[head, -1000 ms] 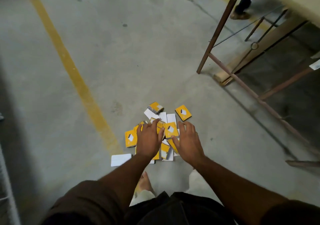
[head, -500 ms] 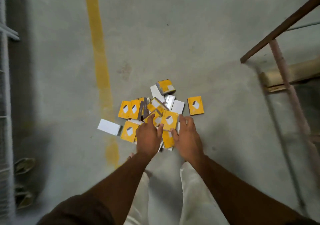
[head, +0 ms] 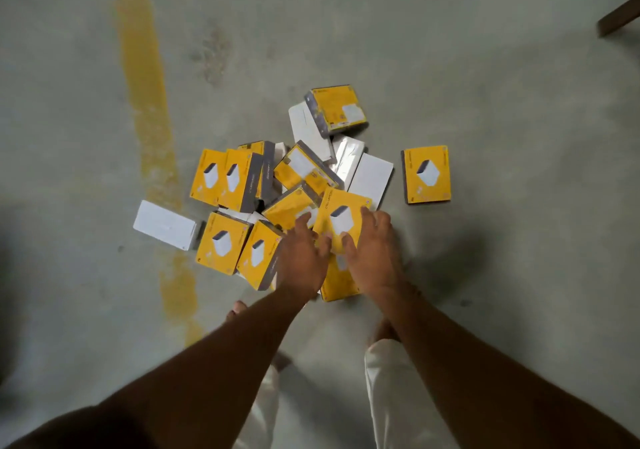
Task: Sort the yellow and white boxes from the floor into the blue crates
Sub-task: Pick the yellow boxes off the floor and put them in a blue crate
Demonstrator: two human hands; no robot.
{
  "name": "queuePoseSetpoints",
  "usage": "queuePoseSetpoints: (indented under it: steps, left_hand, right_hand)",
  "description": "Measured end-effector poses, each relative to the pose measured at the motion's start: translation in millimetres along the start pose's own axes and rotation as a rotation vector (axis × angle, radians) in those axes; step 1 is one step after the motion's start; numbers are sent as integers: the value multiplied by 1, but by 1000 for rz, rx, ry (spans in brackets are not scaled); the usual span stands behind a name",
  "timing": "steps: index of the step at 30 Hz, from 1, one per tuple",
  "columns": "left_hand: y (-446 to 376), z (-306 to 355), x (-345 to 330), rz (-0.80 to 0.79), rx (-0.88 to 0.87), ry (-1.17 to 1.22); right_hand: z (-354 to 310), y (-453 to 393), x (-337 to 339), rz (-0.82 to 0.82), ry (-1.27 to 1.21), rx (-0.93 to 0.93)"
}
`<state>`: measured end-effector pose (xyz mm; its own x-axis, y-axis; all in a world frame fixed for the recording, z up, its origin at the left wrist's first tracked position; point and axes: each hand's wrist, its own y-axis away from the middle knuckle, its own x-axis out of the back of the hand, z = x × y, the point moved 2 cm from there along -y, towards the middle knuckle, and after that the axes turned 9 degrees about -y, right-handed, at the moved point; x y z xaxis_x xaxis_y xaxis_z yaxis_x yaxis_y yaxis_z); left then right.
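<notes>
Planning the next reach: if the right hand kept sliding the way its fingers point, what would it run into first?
The right hand already rests on the top yellow box. Beyond that box, the white box lies next in line, though relative heights are unclear.

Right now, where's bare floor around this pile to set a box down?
Bare concrete lies between the lone yellow box and the brown beam, and beyond the yellow floor line. It's crowded where both hands meet the heap.
</notes>
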<state>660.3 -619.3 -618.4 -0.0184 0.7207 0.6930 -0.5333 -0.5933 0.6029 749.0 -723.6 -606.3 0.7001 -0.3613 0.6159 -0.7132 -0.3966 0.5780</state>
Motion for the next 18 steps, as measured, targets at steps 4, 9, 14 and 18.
queuePoseSetpoints:
  steps: [4,9,14,18]
  left_hand:
    - [-23,-25,-32,7,52,10]
    - [-44,-38,-53,-126,201,186]
    - [-45,-33,-55,-188,303,422]
    - [-34,-36,-49,-185,340,553]
  right_hand:
    - [32,-26,-34,-5,-25,-63]
    - [57,-48,-62,-3,-66,-188]
    - [53,-52,-79,-9,-199,-205]
    - [37,-42,-76,32,-262,-139]
